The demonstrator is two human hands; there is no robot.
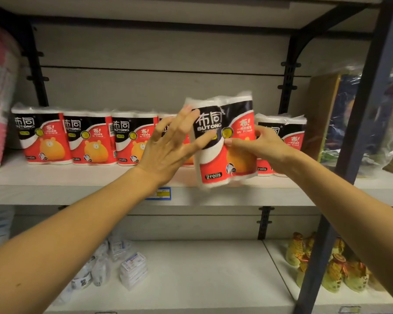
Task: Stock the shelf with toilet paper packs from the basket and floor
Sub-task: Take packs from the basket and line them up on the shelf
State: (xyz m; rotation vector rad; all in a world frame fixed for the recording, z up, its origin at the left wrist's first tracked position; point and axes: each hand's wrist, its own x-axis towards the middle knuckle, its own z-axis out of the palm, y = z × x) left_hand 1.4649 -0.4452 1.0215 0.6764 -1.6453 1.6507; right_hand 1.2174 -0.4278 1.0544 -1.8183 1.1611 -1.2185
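Your two-roll toilet paper pack [225, 141], black and red with an orange bear, sits tilted at the front edge of the shelf [77, 191]. Your left hand [175, 143] lies against its left side with fingers spread and straight; your right hand [259, 146] pinches its right side. Behind stands a row of matching packs [86, 138], and another pack [284, 141] is half hidden by your right hand. The lower-shelf goods are too blurred to name.
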